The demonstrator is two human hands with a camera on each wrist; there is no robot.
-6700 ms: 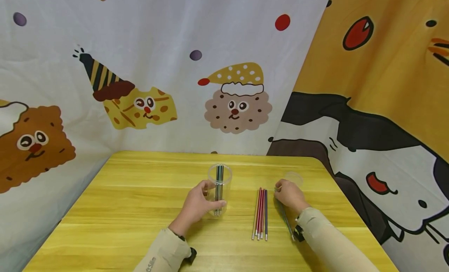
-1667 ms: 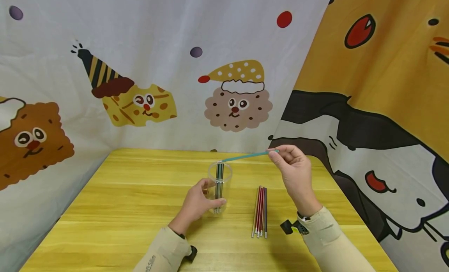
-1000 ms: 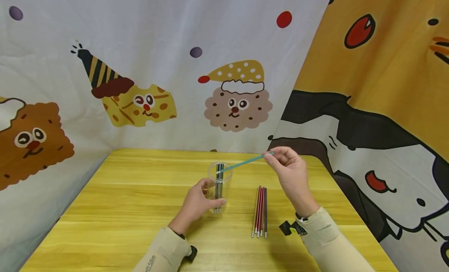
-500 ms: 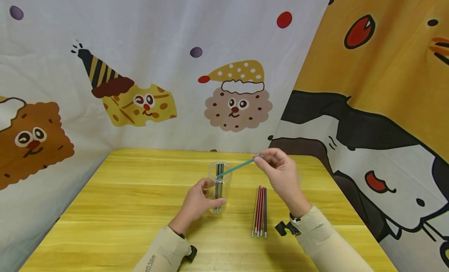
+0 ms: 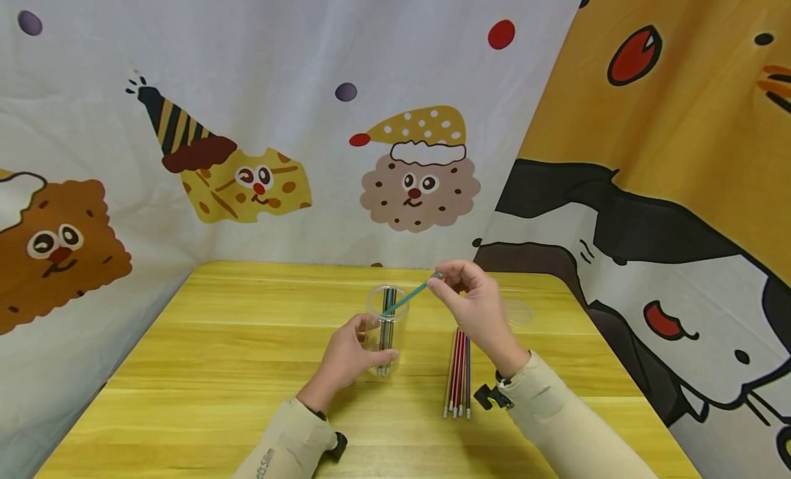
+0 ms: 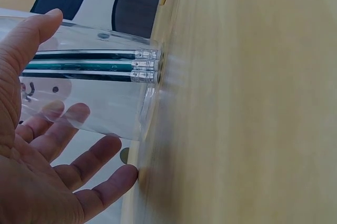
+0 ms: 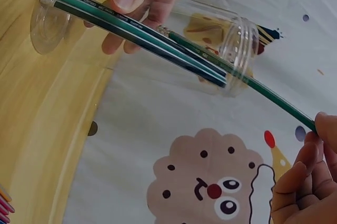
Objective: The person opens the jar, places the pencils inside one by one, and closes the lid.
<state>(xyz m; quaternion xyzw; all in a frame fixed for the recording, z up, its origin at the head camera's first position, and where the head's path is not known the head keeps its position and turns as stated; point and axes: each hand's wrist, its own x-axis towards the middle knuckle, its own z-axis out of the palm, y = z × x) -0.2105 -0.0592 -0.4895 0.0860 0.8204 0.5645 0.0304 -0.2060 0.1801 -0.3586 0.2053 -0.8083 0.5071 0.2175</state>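
Observation:
My left hand (image 5: 346,355) grips a clear plastic jar (image 5: 400,335) that stands upright on the table, thumb on the near side. Inside it several dark green striped pencils (image 6: 95,66) stand together, their metal-and-eraser ends down at the bottom. My right hand (image 5: 478,311) pinches a green pencil (image 5: 410,297) near its upper end, between thumb and fingertips. That pencil slants through the open mouth; in the right wrist view its eraser end (image 7: 164,30) is inside the jar, beside the others.
Right of the jar, a bundle of red, purple and tan pencils (image 5: 458,383) lies on the yellow wooden table (image 5: 247,369), partly under my right forearm in the head view. Behind my right hand lies a clear round lid (image 5: 519,314). A cartoon-print curtain (image 5: 278,88) hangs behind the table.
My right hand picked up the green pencil from the table's right side, raised it, then moved left, and its eraser end went into the jar's mouth. My left hand has kept its grip.

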